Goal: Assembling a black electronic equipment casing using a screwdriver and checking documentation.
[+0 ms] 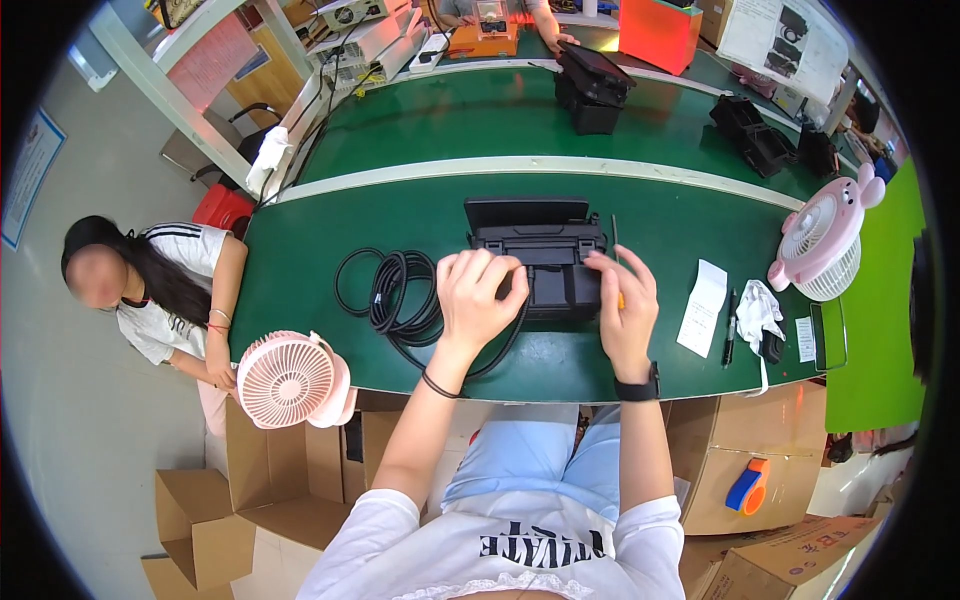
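Note:
A black hard plastic case (pixel 565 290) lies on the green table in front of me, its lid (pixel 525 211) raised at the back. My left hand (pixel 480 295) is closed at the case's left front, fingers curled by the end of a black cable (pixel 400 290). That cable runs to a loose coil on the left; the fingertips are partly hidden. At the case's right side, my right hand (pixel 627 305) has its index finger raised. An orange-yellow handle shows in its palm, and a thin shaft rises beyond the fingers, like a screwdriver (pixel 621 300).
Pink fans (pixel 287 380) stand at the left edge and far right (pixel 822 240). Right of the case lie a paper slip (pixel 703 308), a pen (pixel 730 328) and a white cloth (pixel 760 312). A person sits at the left; another works across the table. Cardboard boxes (pixel 290 470) stand below.

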Demonstrator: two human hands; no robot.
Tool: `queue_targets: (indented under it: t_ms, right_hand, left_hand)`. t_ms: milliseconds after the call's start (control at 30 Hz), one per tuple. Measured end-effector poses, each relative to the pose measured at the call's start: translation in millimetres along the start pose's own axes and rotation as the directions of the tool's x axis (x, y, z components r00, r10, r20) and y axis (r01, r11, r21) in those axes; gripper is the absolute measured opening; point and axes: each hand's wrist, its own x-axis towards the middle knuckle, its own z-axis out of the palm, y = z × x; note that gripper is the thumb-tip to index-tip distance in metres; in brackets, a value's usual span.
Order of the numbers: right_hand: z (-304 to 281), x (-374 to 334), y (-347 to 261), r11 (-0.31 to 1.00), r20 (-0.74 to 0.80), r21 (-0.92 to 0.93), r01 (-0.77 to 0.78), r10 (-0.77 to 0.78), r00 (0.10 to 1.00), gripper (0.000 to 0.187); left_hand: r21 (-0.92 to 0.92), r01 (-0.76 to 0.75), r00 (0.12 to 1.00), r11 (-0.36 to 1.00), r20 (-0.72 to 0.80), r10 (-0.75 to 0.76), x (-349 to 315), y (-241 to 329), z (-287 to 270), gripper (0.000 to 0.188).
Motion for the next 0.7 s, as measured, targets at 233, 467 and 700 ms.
queue_targets:
  t_ms: [233, 467, 700]
  right_hand:
    - [-37.1, -63.1, 15.6, 0.914, 0.199, -0.385, -0.132, 0.222, 0.954, 0.038]
    - [-43.5, -86.3, 12.7, 0.865, 0.162, -0.428, -0.263, 0.360, 0.919, 0.041]
    - [-69.0, -115.6, -14.3, 0.856, 0.064, 0.161, -0.491, 0.487, 0.871, 0.042]
  left_hand:
    - [-0.162, -0.011, 0.879, 0.987, 0.469, 0.087, 45.2, 3.0, -0.4, 0.053]
    - [-0.018, -0.010, 0.821, 1.000, 0.570, 0.018, 58.1, 4.4, 17.8, 0.049]
    - [-0.206, 0.177, 0.915, 0.962, 0.395, -0.084, 47.2, -7.7, 20.8, 0.031]
